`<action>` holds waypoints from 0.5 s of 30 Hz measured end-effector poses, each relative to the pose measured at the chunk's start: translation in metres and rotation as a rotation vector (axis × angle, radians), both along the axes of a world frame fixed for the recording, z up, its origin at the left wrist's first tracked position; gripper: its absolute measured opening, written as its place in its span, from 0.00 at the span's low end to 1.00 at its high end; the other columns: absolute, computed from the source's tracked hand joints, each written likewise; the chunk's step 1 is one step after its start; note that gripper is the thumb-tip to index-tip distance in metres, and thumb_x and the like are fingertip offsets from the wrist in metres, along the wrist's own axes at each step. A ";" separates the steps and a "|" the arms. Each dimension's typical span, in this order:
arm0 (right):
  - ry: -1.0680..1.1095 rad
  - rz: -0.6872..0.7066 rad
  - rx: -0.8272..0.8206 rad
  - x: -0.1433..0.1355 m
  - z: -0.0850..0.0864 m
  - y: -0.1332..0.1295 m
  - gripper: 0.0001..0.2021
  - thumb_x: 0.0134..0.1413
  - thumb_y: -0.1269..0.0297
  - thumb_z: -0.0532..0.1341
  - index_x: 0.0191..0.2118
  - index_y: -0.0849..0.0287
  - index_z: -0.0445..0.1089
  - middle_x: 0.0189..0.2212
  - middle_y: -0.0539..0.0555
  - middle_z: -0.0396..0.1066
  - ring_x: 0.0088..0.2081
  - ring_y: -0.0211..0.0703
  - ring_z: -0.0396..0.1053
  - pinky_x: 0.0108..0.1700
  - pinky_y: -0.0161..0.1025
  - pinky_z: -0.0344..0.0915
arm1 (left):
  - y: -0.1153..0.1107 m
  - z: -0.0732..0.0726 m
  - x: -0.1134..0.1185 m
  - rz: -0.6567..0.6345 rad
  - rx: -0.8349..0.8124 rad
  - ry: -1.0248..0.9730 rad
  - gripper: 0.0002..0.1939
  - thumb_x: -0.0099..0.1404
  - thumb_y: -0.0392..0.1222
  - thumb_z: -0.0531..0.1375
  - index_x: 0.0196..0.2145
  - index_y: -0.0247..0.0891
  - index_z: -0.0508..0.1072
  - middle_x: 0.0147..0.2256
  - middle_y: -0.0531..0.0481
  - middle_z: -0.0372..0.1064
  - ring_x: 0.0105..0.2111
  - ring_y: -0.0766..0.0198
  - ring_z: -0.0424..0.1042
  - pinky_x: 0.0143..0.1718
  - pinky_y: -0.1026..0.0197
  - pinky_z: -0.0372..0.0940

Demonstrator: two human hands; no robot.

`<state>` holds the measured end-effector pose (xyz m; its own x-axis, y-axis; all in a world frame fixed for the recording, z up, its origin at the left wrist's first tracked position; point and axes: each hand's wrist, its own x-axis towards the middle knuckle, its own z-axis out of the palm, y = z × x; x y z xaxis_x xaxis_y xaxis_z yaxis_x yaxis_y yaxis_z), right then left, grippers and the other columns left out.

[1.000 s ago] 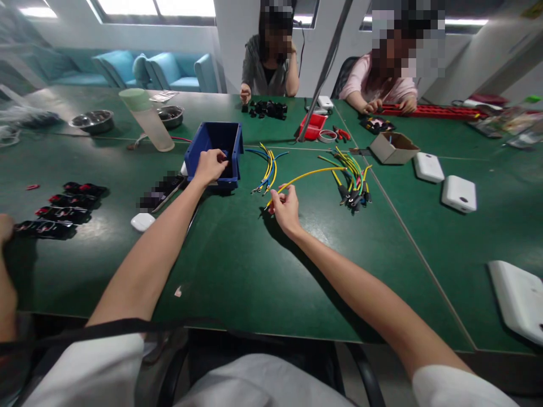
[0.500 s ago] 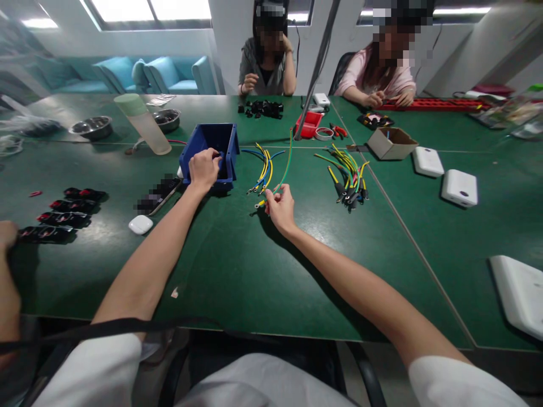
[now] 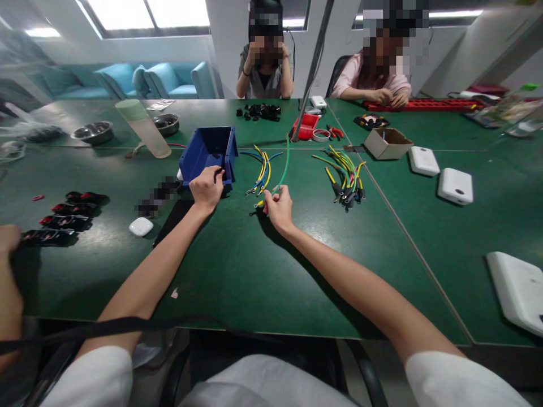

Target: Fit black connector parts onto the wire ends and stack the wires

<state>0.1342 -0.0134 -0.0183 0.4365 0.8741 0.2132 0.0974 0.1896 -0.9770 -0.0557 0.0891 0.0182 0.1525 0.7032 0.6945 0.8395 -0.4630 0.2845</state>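
Note:
My right hand (image 3: 279, 206) pinches a green-and-yellow wire (image 3: 287, 161) near its lower end. A ring terminal (image 3: 258, 204) with a yellow sleeve sticks out to the left of the fingers, and the wire's long end curves up and away. My left hand (image 3: 206, 189) is at the near edge of the blue bin (image 3: 190, 152), thumb and fingers closed on a small black piece (image 3: 218, 172) too small to name surely. Between the bin and my right hand lie several yellow and blue wires (image 3: 263, 167) with ring terminals.
Right of my hands lies a bundle of wires (image 3: 348, 178) with black-sleeved ends. A bottle (image 3: 144, 130), steel bowls (image 3: 92, 131) and a white case (image 3: 141, 226) are left. A cardboard box (image 3: 388, 144) and white boxes (image 3: 456, 186) are right. Two people sit opposite; another person's arm shows far left.
My left hand has drawn back from inside the blue bin toward me, with a small black piece now at its fingertips. My right hand keeps its hold on the wire, almost still.

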 end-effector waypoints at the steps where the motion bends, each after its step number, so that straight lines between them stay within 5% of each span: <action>1: -0.001 0.000 0.001 0.000 0.000 0.000 0.13 0.56 0.55 0.58 0.38 0.54 0.54 0.15 0.40 0.62 0.14 0.34 0.63 0.17 0.28 0.58 | -0.002 -0.001 -0.002 -0.007 0.007 0.000 0.13 0.68 0.44 0.53 0.43 0.36 0.73 0.41 0.44 0.74 0.40 0.56 0.72 0.39 0.60 0.60; 15: 0.043 0.019 -0.001 -0.001 0.001 -0.001 0.16 0.56 0.52 0.59 0.39 0.54 0.53 0.16 0.41 0.64 0.14 0.36 0.64 0.16 0.29 0.59 | -0.052 -0.007 0.006 -0.142 -0.071 -0.058 0.12 0.66 0.45 0.56 0.42 0.37 0.74 0.38 0.45 0.74 0.38 0.57 0.73 0.39 0.59 0.63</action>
<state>0.1335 -0.0148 -0.0172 0.4284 0.8827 0.1934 0.0515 0.1898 -0.9805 -0.0495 0.0375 0.0114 0.2152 0.7249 0.6543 0.7482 -0.5530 0.3666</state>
